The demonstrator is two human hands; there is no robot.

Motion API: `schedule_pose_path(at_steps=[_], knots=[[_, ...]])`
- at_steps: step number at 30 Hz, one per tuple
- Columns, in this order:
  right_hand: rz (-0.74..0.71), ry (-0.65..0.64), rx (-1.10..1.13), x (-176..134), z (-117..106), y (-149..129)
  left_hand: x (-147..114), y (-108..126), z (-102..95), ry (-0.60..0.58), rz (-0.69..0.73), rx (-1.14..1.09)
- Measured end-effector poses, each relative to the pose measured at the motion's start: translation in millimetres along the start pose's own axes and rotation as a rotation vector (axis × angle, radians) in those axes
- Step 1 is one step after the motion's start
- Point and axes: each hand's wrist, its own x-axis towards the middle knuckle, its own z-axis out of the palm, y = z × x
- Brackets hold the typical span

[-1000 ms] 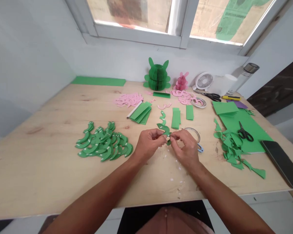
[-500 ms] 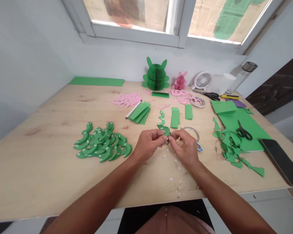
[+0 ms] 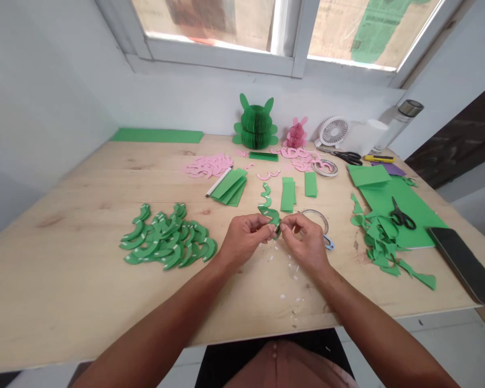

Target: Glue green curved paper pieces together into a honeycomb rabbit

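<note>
Across the wide wooden table (image 3: pixel 84 231), the work is centred near the front edge, and trouble could be brought from several sides. At left, a heap of green curved cutouts (image 3: pixel 167 240) is marked with pale patches; if those are sticky, neighbouring pieces could be bonded together or torn when pulled apart. At right, loose green scraps (image 3: pixel 382 240) are piled, and a good piece could be lost among them if it were set down there.

Now the middle: the green wavy strip (image 3: pixel 273 215) is held between both hands, its far end snaked toward the window. It is pinched narrowly by the left hand (image 3: pixel 246 235), and its right edge is gripped by the tips of the right hand (image 3: pixel 306 237); whether anything tiny is pinched too cannot be told. Thin paper could be creased or ripped by an uneven pull. Just beyond the right hand, a tape roll (image 3: pixel 322 216) could be nudged by a knuckle. Nearest, white bits (image 3: pixel 294 272) are scattered, and could be picked up by any exposed adhesive.
</note>
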Motion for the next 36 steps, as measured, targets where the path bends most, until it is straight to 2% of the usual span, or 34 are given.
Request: schedule_pose_path(at_steps=[30, 36], knots=[[-0.005, 0.013, -0.016, -0.3, 0.8, 1.7, -0.1, -2.0, 1.0, -0.008, -0.002, -0.011], [-0.063, 0.008, -0.034, -0.2, 0.6, 1.1, 0.2, -1.5, 1.0, -0.009, -0.003, -0.025]])
